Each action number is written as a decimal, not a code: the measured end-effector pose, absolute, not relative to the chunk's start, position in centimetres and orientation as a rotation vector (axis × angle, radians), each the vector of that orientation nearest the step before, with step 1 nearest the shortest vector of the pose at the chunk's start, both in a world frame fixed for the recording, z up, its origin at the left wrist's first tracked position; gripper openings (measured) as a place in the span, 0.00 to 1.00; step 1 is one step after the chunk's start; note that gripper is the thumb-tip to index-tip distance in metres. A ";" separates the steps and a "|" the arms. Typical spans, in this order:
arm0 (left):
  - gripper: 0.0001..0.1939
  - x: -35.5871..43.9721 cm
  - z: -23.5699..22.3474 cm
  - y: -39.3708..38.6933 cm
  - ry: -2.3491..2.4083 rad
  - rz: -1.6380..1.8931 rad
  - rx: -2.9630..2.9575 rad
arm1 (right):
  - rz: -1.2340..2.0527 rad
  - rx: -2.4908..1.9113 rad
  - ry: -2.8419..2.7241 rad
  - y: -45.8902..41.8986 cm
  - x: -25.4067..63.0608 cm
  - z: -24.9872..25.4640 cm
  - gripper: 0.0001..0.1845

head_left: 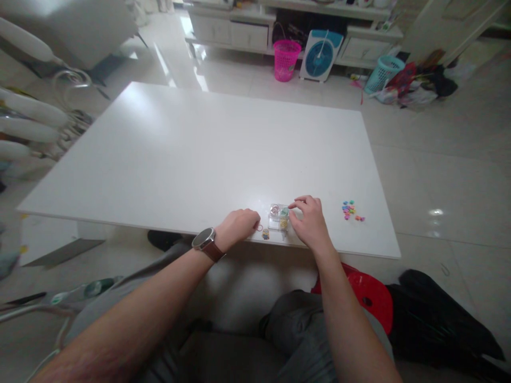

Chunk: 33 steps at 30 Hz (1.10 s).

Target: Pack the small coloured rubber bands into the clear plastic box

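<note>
A small clear plastic box with compartments sits near the table's front edge. Pinkish, green and yellow small items show in separate compartments. My right hand is at the box's right side, thumb and forefinger curved against its edge. To the left of the box, my left hand is closed, its fingertips at a small pinkish ring. The far side of these fingers is hidden. A tiny yellow-and-blue figure charm lies between the ring and the box, close to the edge.
Several small colourful pieces are grouped on the white table to the right. A red stool stands below the right front edge. Beyond the table are a pink basket and a blue-and-white fan.
</note>
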<state>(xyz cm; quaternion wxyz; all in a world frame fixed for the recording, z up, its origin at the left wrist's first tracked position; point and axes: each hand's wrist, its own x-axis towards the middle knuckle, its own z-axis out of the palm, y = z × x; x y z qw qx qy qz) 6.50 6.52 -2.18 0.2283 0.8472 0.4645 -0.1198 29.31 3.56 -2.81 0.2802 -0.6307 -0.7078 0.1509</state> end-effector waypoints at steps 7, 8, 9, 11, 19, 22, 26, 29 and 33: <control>0.11 6.2 -2.0 7.6 1.326 -0.268 2.270 | 0.426 -1.684 -1.886 3.7 29.4 -2.9 0.08; 0.12 6.1 -2.0 7.6 1.342 -0.266 2.268 | 0.430 -1.683 -1.882 3.7 29.4 -2.9 0.08; 0.12 6.1 -2.1 7.7 1.349 -0.273 2.268 | 0.434 -1.681 -1.879 3.7 29.4 -2.8 0.08; 0.11 6.3 -2.2 7.6 1.340 -0.308 2.270 | 0.441 -1.678 -1.877 3.6 29.3 -2.5 0.08; 0.10 7.3 -2.2 7.5 1.294 -0.435 2.272 | 0.461 -1.668 -1.882 3.4 29.2 -2.0 0.09; 0.10 6.7 -2.2 8.1 1.305 -0.472 2.280 | 0.465 -1.677 -1.878 3.4 29.2 -1.9 0.08; 0.10 5.9 -2.0 8.9 1.379 -0.499 2.308 | 0.467 -1.680 -1.875 3.4 29.3 -1.8 0.08; 0.09 6.4 -1.8 8.9 1.351 -0.432 2.278 | 0.462 -1.678 -1.880 3.5 29.3 -1.8 0.09; 0.08 7.9 -1.6 7.6 1.307 -0.390 2.286 | 0.461 -1.676 -1.897 3.5 29.2 -2.0 0.09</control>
